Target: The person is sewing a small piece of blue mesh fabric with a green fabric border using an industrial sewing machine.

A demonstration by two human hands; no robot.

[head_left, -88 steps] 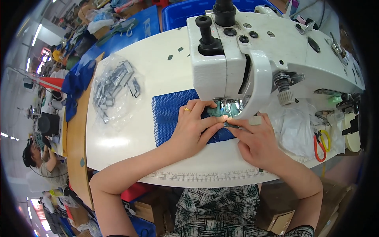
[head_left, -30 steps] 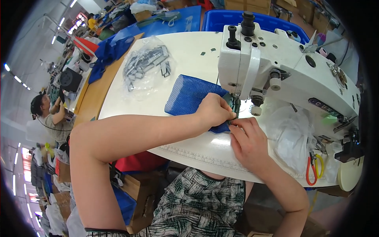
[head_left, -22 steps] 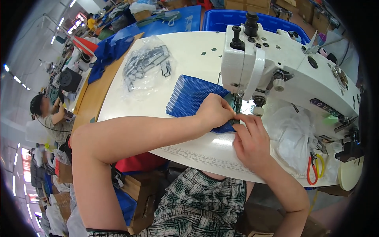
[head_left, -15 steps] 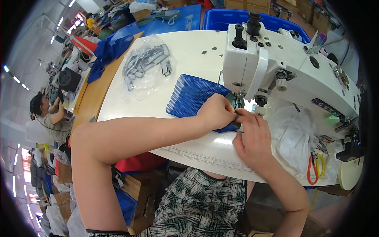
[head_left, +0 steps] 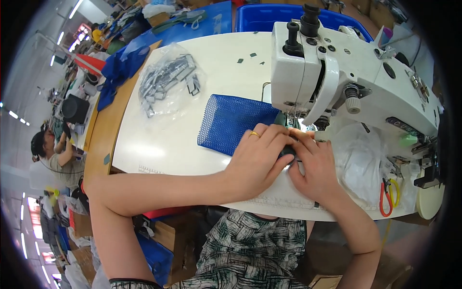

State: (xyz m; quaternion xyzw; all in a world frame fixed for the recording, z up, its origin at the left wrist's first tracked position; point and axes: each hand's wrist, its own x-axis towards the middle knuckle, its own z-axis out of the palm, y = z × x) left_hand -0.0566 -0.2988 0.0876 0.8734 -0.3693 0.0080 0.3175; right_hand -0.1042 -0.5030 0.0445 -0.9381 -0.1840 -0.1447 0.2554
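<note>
A blue mesh fabric piece (head_left: 231, 121) lies flat on the white sewing table, its right end at the sewing machine's (head_left: 301, 72) needle area. My left hand (head_left: 260, 156), a ring on one finger, is closed over a dark green piece (head_left: 287, 152) at the mesh's near right corner. That piece shows between thumb and fingers, and I cannot make out its exact kind. Close against it, my right hand (head_left: 315, 164) has its fingers bent and its fingertips on the same piece, just in front of the needle. My fingers partly hide the stitching spot.
A clear bag of grey buckles (head_left: 171, 79) lies on the table's left part, small green scraps (head_left: 240, 61) beyond it. On the right are a plastic bag (head_left: 356, 159) and red-and-yellow-handled snips (head_left: 386, 197). A blue bin (head_left: 250, 21) stands behind; another person (head_left: 57, 149) works far left.
My left hand has turned from a bunched pinch to lying over the dark green piece, its forearm lower. The machine's white curved lever has shifted right. The whole view has tilted slightly.
</note>
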